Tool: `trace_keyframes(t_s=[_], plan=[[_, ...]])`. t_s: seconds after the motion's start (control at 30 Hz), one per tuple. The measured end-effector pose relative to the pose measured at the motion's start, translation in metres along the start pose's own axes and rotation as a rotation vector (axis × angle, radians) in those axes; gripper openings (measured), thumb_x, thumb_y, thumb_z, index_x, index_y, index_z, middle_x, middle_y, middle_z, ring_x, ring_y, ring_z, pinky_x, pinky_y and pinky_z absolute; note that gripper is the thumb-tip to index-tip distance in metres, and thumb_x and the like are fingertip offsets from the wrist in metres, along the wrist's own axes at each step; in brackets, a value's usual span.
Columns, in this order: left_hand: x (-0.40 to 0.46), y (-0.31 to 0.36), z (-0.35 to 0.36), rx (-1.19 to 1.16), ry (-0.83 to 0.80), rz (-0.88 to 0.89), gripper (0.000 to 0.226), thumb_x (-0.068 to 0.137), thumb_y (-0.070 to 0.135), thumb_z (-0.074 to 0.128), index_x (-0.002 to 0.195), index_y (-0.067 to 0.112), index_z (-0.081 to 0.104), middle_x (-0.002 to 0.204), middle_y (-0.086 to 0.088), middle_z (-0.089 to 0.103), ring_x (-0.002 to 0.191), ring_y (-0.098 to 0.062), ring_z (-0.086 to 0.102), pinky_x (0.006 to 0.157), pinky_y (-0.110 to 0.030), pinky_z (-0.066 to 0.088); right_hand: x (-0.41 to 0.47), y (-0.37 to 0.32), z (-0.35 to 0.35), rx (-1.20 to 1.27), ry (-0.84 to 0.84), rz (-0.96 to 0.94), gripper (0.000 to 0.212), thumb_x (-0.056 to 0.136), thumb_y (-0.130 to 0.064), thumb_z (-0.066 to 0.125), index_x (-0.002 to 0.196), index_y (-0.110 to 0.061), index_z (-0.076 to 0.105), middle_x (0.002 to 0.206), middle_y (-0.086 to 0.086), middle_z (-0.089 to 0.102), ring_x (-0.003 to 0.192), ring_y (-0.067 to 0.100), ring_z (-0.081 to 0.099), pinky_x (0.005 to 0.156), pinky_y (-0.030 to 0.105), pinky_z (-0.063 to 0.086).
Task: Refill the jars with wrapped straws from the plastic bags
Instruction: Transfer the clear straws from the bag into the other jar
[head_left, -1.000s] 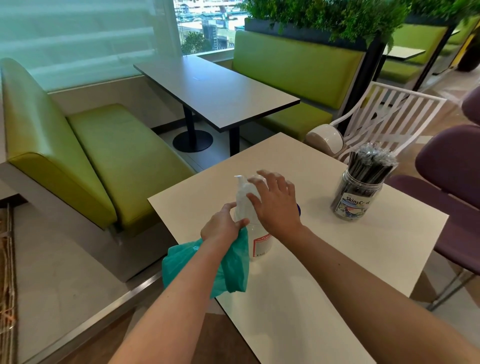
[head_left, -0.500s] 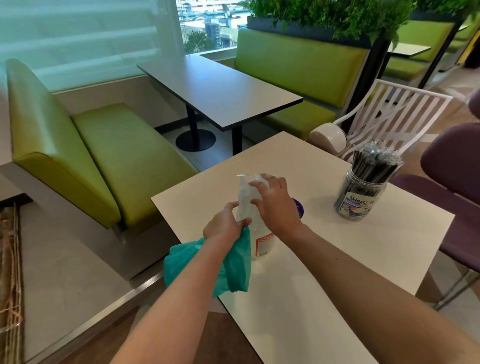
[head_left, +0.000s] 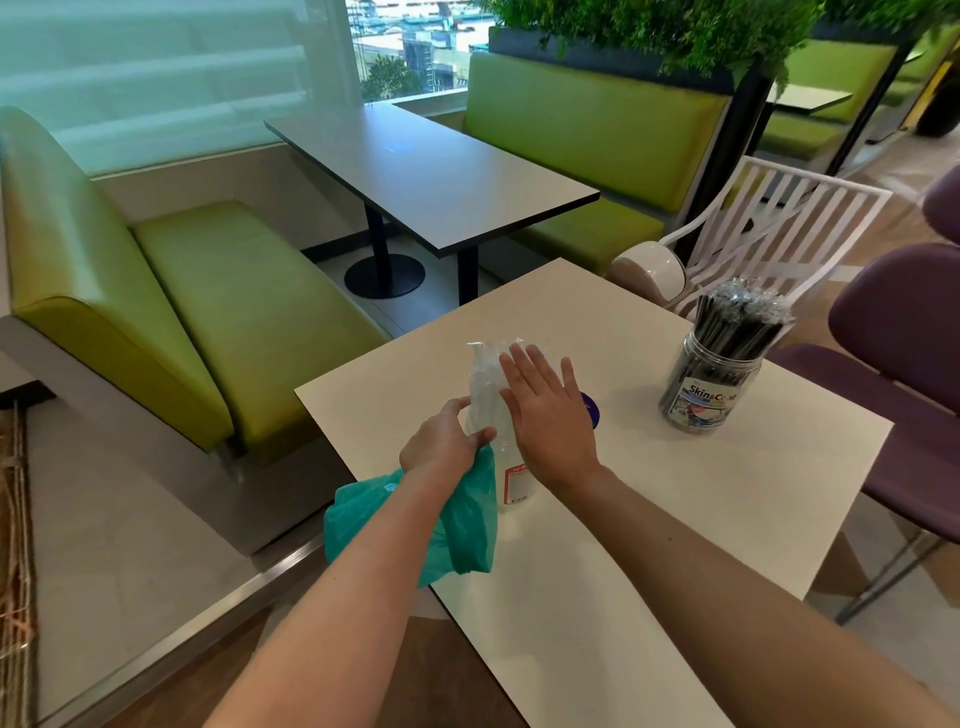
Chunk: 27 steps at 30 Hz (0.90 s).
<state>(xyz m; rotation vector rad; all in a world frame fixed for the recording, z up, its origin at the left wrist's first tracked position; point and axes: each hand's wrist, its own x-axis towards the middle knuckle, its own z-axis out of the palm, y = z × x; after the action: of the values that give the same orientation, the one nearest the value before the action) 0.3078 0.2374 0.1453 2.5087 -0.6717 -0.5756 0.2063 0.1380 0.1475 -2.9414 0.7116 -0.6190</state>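
A cream counter (head_left: 675, 519) is seen from above, with both bare forearms reaching over its near-left corner. A clear jar (head_left: 511, 467) with a white and red label stands near that corner, and a bundle of clear wrapped straws (head_left: 484, 379) rises upright out of its mouth.

The left hand (head_left: 441, 441) is closed around the jar's upper part, at the base of the bundle, with the thumb laid across the front. A teal plastic bag (head_left: 457, 525) is pinched in the same grip and hangs down under the wrist, past the counter's edge. The straws stand directly above this hand.

The right hand (head_left: 550, 410) is held flat and spread, fingers extended and slightly apart, its palm set against the right side of the bundle. Nothing is gripped by it; whether the palm actually presses the wrappers cannot be told. The bundle is thus flanked by the two hands, left below and right beside.

A dark blue round lid (head_left: 592, 410) lies flat on the counter just behind the right hand, partly hidden by it.

Well apart, toward the counter's far right, a second jar (head_left: 711, 384) is packed full with dark wrapped straws (head_left: 740, 325) fanning above its rim.
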Motion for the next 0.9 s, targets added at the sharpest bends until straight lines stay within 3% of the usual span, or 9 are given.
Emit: trace_keyframes(t_s=[0.1,0.17,0.27,0.33,0.4,0.53,0.67,0.77,0.9], plan=[[-0.001,0.0,-0.001,0.0,0.01,0.01,0.065,0.086,0.061,0.059,0.143,0.042,0.036,0.119,0.004,0.066,0.102,-0.019,0.064,0.081,-0.038,0.055,-0.004,0.0,-0.003,0.016,-0.047,-0.018,0.051,0.105,-0.027,0.035,0.153,-0.015,0.023,0.16,0.003,0.02,0.149,0.018,0.008,0.117,0.04,-0.011],[-0.002,-0.002,-0.001,-0.029,0.028,0.028,0.063,0.086,0.06,0.06,0.142,0.041,0.04,0.116,0.007,0.067,0.101,-0.018,0.064,0.083,-0.04,0.055,-0.006,-0.002,-0.01,0.06,0.001,0.007,0.047,0.105,-0.031,0.034,0.15,-0.018,0.032,0.158,0.002,0.027,0.149,0.02,0.013,0.117,0.039,-0.011],[-0.006,-0.004,-0.003,-0.083,0.04,0.053,0.057,0.087,0.057,0.061,0.138,0.039,0.047,0.108,0.011,0.066,0.098,-0.015,0.062,0.08,-0.036,0.054,-0.017,-0.009,-0.02,0.162,0.153,0.133,0.034,0.1,-0.03,0.047,0.134,-0.025,0.053,0.145,0.0,0.046,0.14,0.021,0.032,0.121,0.039,0.013],[-0.007,-0.007,-0.004,-0.132,0.043,0.057,0.051,0.087,0.055,0.063,0.133,0.035,0.052,0.108,0.009,0.067,0.098,-0.014,0.061,0.077,-0.034,0.051,-0.03,-0.016,-0.023,0.214,0.218,0.25,0.024,0.095,-0.027,0.055,0.119,-0.028,0.06,0.131,-0.003,0.052,0.125,0.016,0.039,0.109,0.036,0.031],[-0.01,-0.009,-0.005,-0.219,0.038,0.054,0.043,0.088,0.05,0.065,0.124,0.029,0.058,0.11,0.005,0.067,0.098,-0.015,0.062,0.079,-0.033,0.05,-0.043,-0.023,-0.022,0.273,0.21,0.325,0.018,0.092,-0.027,0.058,0.11,-0.028,0.062,0.119,-0.005,0.053,0.114,0.013,0.04,0.099,0.031,0.033],[-0.015,-0.016,-0.003,-0.386,0.039,0.056,0.028,0.086,0.044,0.071,0.102,0.022,0.065,0.101,0.005,0.068,0.09,-0.011,0.062,0.076,-0.03,0.049,-0.062,-0.033,-0.019,0.657,-0.023,0.366,0.023,0.088,-0.039,0.064,0.104,-0.023,0.061,0.109,-0.006,0.053,0.104,0.007,0.046,0.086,0.013,0.042],[-0.02,-0.018,-0.004,-0.525,-0.062,0.058,0.027,0.086,0.036,0.073,0.102,0.015,0.068,0.103,0.002,0.07,0.097,-0.015,0.064,0.086,-0.032,0.051,-0.069,-0.037,-0.015,0.814,-0.338,0.448,0.062,0.061,-0.067,0.073,0.106,-0.027,0.058,0.115,-0.008,0.051,0.106,0.01,0.052,0.092,0.031,0.051],[-0.034,-0.014,-0.007,-0.724,-0.18,0.024,0.026,0.085,0.031,0.074,0.103,0.012,0.068,0.104,-0.005,0.071,0.094,-0.018,0.067,0.083,-0.032,0.055,-0.075,-0.04,-0.021,0.921,-0.492,0.496,0.072,0.062,-0.049,0.084,0.115,-0.026,0.041,0.113,-0.01,0.048,0.107,0.01,0.053,0.087,0.028,0.051],[-0.049,-0.012,-0.011,-0.877,-0.263,0.129,0.034,0.085,0.038,0.072,0.109,0.015,0.066,0.108,-0.007,0.071,0.097,-0.018,0.069,0.082,-0.029,0.056,-0.074,-0.032,-0.022,1.15,-0.387,0.602,0.074,0.075,-0.023,0.081,0.124,-0.027,0.025,0.119,0.001,0.053,0.105,0.015,0.06,0.087,0.031,0.054]])
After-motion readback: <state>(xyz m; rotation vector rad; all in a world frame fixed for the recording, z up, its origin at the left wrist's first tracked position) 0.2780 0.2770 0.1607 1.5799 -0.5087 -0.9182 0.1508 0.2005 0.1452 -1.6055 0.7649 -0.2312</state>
